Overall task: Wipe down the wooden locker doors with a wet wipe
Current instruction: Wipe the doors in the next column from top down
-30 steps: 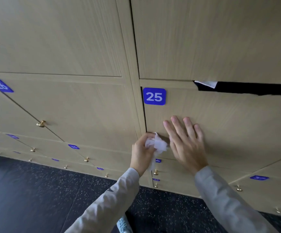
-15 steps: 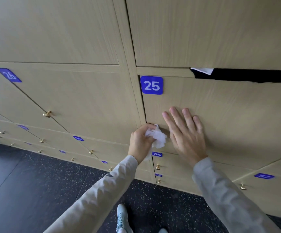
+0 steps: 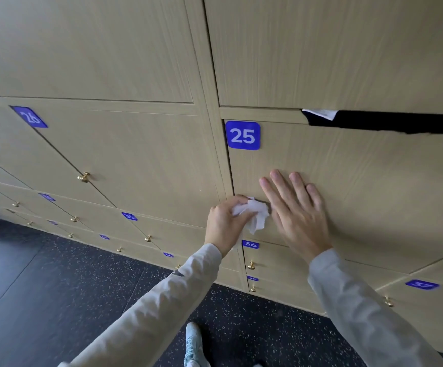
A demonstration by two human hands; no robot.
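The landmark is the blue rounded-square number plate reading 25 (image 3: 242,135), fixed at the upper left corner of a pale wooden locker door (image 3: 374,186). Below that plate and slightly right, the person's right hand (image 3: 296,213) lies flat against the door, its fingers straight and spread, pointing up the panel. Directly below the plate, at the door's lower left corner, the left hand (image 3: 224,225) has its fingers curled round a crumpled white wet wipe (image 3: 254,214), which sits bunched between the two hands and against the wood; whether the wipe touches the right hand cannot be told. Both arms wear light grey sleeves (image 3: 368,313). Up and to the right of the plate, a dark gap (image 3: 390,123) opens along the door's top edge, with a scrap of white showing at its left end. Far to the left of the plate, a second blue plate reading 26 (image 3: 29,117) marks another wooden door, and a small brass knob (image 3: 84,177) sticks out below it. Well below plate 25 comes a smaller blue plate reading 36 (image 3: 250,244), with another brass knob (image 3: 251,265) just beneath. Lower still lies a dark speckled floor (image 3: 56,287), and the toe of a light blue shoe (image 3: 193,340) shows on it.
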